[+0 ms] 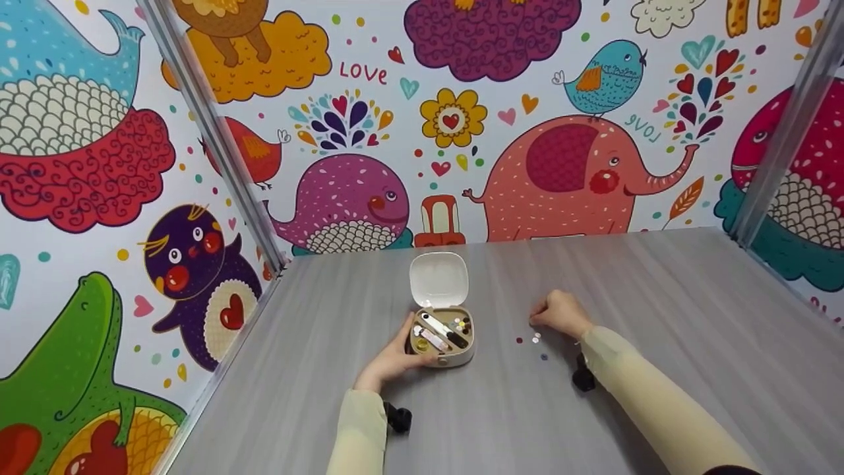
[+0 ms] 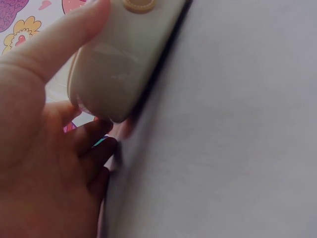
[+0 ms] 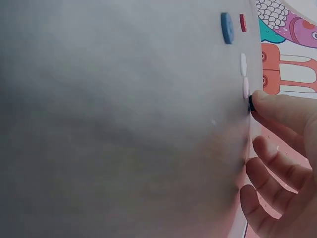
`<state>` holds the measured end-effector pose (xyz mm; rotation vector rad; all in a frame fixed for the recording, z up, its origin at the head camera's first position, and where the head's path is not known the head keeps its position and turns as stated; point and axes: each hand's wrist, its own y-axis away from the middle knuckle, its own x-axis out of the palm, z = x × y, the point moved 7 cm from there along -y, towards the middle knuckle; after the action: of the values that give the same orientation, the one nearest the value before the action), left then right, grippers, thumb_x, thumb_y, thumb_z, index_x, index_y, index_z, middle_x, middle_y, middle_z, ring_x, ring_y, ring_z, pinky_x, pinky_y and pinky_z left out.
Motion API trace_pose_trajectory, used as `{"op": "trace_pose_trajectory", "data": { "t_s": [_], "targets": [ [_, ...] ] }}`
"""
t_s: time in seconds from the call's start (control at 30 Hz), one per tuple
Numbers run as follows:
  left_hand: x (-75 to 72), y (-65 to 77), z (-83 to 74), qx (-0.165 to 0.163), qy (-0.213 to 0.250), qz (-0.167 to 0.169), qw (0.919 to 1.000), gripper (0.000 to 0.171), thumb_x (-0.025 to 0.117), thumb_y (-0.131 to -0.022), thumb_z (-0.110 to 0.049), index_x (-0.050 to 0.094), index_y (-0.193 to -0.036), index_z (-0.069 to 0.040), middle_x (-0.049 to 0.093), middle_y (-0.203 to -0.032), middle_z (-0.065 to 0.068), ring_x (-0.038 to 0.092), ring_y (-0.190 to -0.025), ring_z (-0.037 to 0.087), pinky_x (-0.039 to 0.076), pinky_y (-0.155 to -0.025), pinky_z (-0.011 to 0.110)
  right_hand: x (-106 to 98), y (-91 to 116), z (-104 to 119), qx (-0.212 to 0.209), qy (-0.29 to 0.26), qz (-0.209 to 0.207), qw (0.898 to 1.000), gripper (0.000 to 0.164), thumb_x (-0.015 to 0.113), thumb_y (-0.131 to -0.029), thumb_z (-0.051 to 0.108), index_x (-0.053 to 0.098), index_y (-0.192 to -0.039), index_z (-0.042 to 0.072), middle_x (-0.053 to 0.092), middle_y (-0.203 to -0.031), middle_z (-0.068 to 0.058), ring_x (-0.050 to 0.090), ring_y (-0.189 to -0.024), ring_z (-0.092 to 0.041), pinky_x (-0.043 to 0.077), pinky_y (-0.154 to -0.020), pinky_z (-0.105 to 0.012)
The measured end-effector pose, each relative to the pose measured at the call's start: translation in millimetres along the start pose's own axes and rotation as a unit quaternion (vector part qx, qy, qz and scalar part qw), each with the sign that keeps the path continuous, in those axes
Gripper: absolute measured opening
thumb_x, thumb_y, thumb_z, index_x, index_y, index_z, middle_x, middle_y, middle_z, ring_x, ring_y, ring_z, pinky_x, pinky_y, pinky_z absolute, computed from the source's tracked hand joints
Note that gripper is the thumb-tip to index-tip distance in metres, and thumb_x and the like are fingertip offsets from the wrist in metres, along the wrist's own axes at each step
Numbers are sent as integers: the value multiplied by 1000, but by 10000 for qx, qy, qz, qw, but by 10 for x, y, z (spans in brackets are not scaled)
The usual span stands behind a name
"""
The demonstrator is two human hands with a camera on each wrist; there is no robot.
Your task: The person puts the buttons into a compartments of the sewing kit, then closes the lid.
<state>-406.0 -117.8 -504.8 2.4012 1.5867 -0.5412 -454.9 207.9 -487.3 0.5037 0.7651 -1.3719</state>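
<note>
Left hand (image 1: 390,359) grips the box (image 1: 462,357); right of the box, right hand (image 1: 562,314) pinches a dark piece (image 3: 251,104), so small it may slip

Table (image 1: 316,316): grey, streaked.
Back panel (image 1: 514,87): white, cartoon-printed, behind the table.
Elephant print (image 1: 560,204): salmon, behind the table.
Left post (image 1: 212,132): metal, at the table's far-left corner.
Right post (image 1: 784,135): metal, at the table's far-right corner.
</note>
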Motion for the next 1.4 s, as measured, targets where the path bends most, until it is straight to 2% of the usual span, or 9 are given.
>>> {"op": "trace_pose_trajectory", "data": {
  "t_s": [0.27, 0.43, 0.63, 0.73, 0.93, 1.03, 1.17, 1.3, 1.4],
  "targets": [
    [12, 8, 30, -100, 2, -18, 9999, 115, 83, -77, -32, 5, -155, -3, 9, -158, 25, 13, -143, 42, 15, -114, 53, 17, 18, -22, -95, -264, 33, 9996, 15, 78, -76, 9, 70, -64, 4, 55, -56, 5, 42, -50, -9, 31, -44, -24],
    [8, 25, 3, -51, 21, -28, 10000, 112, 82, -78, -28, 5, -155, -2, 10, -157, 27, 13, -142, 43, 14, -114, 53, -4, 2, -3, -101, -548, 84, 9984, 18, 75, -76, 9, 68, -62, 0, 50, -52, 7, 38, -47, -8, 27, -43, -23],
    [6, 15, -3, -54, 46, -64, 10000, 112, 83, -78, -25, 5, -155, -1, 12, -157, 28, 13, -142, 43, 14, -115, 53, -58, -35, 77, -256, -731, 150, 9969, 27, 69, -79, 6, 57, -55, 6, 41, -48, 9, 31, -44, -6, 22, -41, -23],
    [8, 10, 15, -126, 43, -59, 9999, 112, 83, -78, -27, 5, -155, -3, 11, -157, 27, 13, -143, 42, 14, -115, 52, -85, -48, 105, -180, -852, 221, 9960, 28, 66, -83, 4, 55, -57, 4, 41, -49, 7, 32, -44, -8, 23, -41, -24],
    [-1, 13, 10, -86, -79, -31, 9999, 114, 82, -78, -32, 4, -155, -2, 10, -157, 28, 14, -142, 44, 15, -114, 54, -151, -81, 148, -37, -957, 233, 9951, 25, 64, -86, 5, 63, -63, -6, 44, -50, 5, 33, -45, -8, 24, -41, -24],
    [-7, 15, 8, -81, -114, -28, 9999, 114, 82, -78, -33, 4, -155, -2, 10, -157, 28, 13, -142, 45, 14, -114, 55, -175, -101, 171, -18, -1045, 230, 9943, 28, 64, -86, 5, 60, -58, 1, 41, -49, 7, 30, -44, -8, 23, -41, -23],
    [-6, 16, 0, -91, -88, -15, 9999, 114, 82, -77, -33, 4, -155, -2, 10, -157, 27, 13, -142, 44, 14, -114, 55, -221, -111, 203, 14, -1106, 217, 9936, 29, 65, -87, 6, 60, -59, 4, 41, -51, 6, 30, -45, -8, 24, -41, -24],
    [-5, 19, -16, -86, -56, -13, 9999, 114, 82, -77, -32, 4, -155, -2, 10, -157, 27, 13, -142, 44, 14, -114, 54, -267, -121, 241, -140, -1011, 182, 9946, 23, 66, -87, 5, 65, -66, -5, 45, -54, 3, 32, -46, -7, 25, -42, -23],
    [-2, 18, -27, -51, 23, 13, 10000, 114, 82, -78, -31, 4, -155, -1, 10, -157, 29, 13, -142, 45, 14, -114, 54, -276, -137, 250, -250, -903, 130, 9955, 21, 65, -86, 4, 69, -69, -9, 57, -60, -2, 33, -47, -7, 26, -43, -23]
  ]
}}
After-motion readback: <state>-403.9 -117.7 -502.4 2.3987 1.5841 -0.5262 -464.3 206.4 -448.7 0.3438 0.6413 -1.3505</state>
